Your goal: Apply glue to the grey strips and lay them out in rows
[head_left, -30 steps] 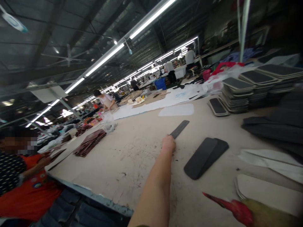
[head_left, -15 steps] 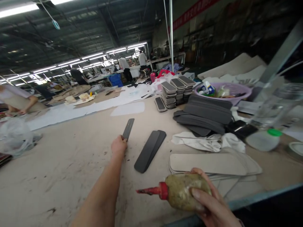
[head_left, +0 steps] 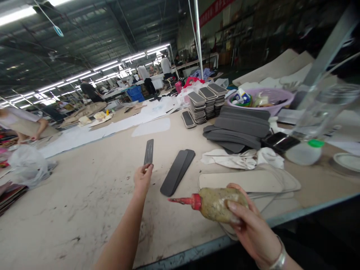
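Observation:
My left hand (head_left: 143, 177) pinches the near end of a narrow dark grey strip (head_left: 149, 151), which has shiny streaks along its upper face. In my right hand (head_left: 253, 221) is a squeeze bottle (head_left: 219, 204) of yellowish-brown stuff, lying on its side in the air, its red nozzle (head_left: 182, 201) pointing left. Between the hands, two overlapping dark grey strips (head_left: 174, 174) lie on the table (head_left: 98, 202). Behind and under the bottle is a pile of long beige rounded pieces (head_left: 239, 181).
Dark grey pieces (head_left: 239, 127) are heaped at the right, beyond a white cloth (head_left: 227, 158). Stacks of grey-and-beige pieces (head_left: 197, 108) stand behind, beside a purple basin (head_left: 275, 107). A clear container with a green lid (head_left: 305, 152) is at right. Another person (head_left: 28, 123) works at far left.
The strip in my left hand has turned more upright and shifted slightly left. The bottle sits a little higher in view, still in my right hand; the whole view has shifted somewhat.

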Available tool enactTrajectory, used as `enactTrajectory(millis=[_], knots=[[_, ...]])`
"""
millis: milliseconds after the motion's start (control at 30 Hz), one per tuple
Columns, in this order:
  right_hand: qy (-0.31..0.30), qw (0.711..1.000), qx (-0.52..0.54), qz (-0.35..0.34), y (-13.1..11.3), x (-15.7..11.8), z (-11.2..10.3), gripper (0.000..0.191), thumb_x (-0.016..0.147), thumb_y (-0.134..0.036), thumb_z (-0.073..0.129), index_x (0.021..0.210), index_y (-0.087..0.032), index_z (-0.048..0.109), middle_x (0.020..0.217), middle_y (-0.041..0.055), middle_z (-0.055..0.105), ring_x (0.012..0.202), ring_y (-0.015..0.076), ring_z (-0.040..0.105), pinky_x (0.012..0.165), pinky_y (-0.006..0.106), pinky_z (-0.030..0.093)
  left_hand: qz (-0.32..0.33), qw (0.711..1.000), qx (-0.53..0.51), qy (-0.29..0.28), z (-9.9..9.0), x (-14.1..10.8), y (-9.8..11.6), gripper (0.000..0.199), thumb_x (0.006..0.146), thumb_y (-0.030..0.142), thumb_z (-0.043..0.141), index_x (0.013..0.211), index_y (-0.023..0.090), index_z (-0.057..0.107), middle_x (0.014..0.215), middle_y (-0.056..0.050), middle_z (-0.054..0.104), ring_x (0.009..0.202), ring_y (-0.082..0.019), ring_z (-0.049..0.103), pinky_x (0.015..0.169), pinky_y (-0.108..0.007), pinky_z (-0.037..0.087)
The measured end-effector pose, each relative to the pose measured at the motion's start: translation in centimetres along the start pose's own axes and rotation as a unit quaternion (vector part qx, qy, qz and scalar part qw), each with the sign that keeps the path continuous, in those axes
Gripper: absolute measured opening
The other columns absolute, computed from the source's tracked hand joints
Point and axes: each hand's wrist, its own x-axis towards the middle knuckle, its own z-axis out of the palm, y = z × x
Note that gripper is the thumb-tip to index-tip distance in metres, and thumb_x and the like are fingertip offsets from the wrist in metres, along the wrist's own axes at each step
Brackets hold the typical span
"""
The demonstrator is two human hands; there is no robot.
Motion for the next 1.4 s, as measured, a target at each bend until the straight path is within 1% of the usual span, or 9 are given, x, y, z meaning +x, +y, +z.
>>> enactTrajectory(millis=[133,200,267,433,633,800,1100,1267,1400], knots=[[0.018,0.999,0.020,-0.028,-0.4,0.1,-0.1,0.051,0.059,-0.030,0.080,0.103,-0.029,0.054,0.082,-0.0020,0.059,0.063,0.0125,0.053,0.045,0.016,0.040,0.143,0.980,-0.001,-0.141,-0.8,-5.8,0.1,0.031,0.072,0.044,0.060,0.092,0.023,0.071,0.103,-0.003,0.066,0.089,-0.016,0.062,0.082,-0.025,0.049],[0.018,0.999,0.027,-0.037,-0.4,0.3,0.0,0.047,0.060,-0.029,0.080,0.100,-0.029,0.055,0.077,-0.0041,0.056,0.054,0.0080,0.046,0.038,0.013,0.032,0.204,0.962,0.038,-0.179,-0.7,-7.5,0.3,0.034,0.073,0.043,0.061,0.097,0.022,0.069,0.109,-0.005,0.063,0.101,-0.019,0.059,0.092,-0.029,0.045],[0.006,0.999,0.030,-0.041,-0.3,0.5,0.1,0.044,0.061,-0.028,0.080,0.098,-0.028,0.056,0.074,-0.0052,0.054,0.050,0.0058,0.041,0.037,0.013,0.028,0.226,0.951,0.080,-0.195,-0.7,-8.0,0.6,0.033,0.075,0.042,0.059,0.099,0.021,0.069,0.112,-0.006,0.062,0.108,-0.021,0.055,0.098,-0.031,0.041],[-0.007,0.997,0.038,-0.063,0.2,0.8,0.4,0.042,0.061,-0.026,0.079,0.096,-0.026,0.056,0.073,-0.0055,0.053,0.049,0.0049,0.040,0.037,0.012,0.026,0.235,0.937,0.108,-0.237,-1.2,-7.0,1.0,0.034,0.075,0.041,0.059,0.099,0.020,0.069,0.111,-0.006,0.064,0.106,-0.020,0.057,0.096,-0.028,0.042],[-0.027,0.994,0.053,-0.087,0.6,1.1,0.8,0.035,0.066,-0.028,0.076,0.092,-0.023,0.053,0.074,-0.0047,0.054,0.048,0.0043,0.040,0.037,0.013,0.020,0.230,0.927,0.093,-0.282,-2.0,-5.7,1.0,0.038,0.070,0.037,0.062,0.103,0.018,0.068,0.117,-0.009,0.062,0.110,-0.025,0.056,0.096,-0.031,0.042],[-0.018,0.994,0.046,-0.099,1.0,1.6,0.8,0.036,0.065,-0.029,0.076,0.092,-0.023,0.052,0.074,-0.0050,0.054,0.049,0.0045,0.041,0.036,0.013,0.020,0.214,0.922,0.065,-0.316,-2.5,-4.9,1.0,0.043,0.068,0.042,0.061,0.101,0.017,0.069,0.117,-0.009,0.062,0.106,-0.025,0.058,0.094,-0.031,0.044],[-0.014,0.994,0.053,-0.092,1.4,2.1,0.8,0.036,0.063,-0.029,0.076,0.088,-0.023,0.050,0.074,-0.0054,0.054,0.049,0.0046,0.042,0.035,0.012,0.019,0.182,0.929,0.005,-0.323,-2.1,-4.5,0.4,0.051,0.061,0.051,0.064,0.097,0.016,0.070,0.117,-0.010,0.062,0.098,-0.027,0.062,0.089,-0.036,0.048],[-0.017,0.994,0.050,-0.092,1.5,2.2,0.9,0.037,0.063,-0.030,0.076,0.088,-0.023,0.050,0.074,-0.0055,0.054,0.050,0.0049,0.043,0.034,0.012,0.019,0.178,0.932,-0.045,-0.312,-1.9,-4.3,-0.2,0.049,0.059,0.052,0.065,0.090,0.014,0.072,0.112,-0.012,0.064,0.102,-0.028,0.060,0.089,-0.036,0.049],[-0.020,0.994,0.053,-0.090,1.3,2.3,1.1,0.038,0.062,-0.029,0.076,0.087,-0.023,0.049,0.071,-0.0061,0.052,0.048,0.0047,0.042,0.034,0.012,0.018,0.198,0.931,-0.031,-0.305,-1.6,-4.2,-0.5,0.049,0.064,0.053,0.060,0.092,0.014,0.071,0.112,-0.012,0.064,0.101,-0.026,0.061,0.088,-0.036,0.050]])
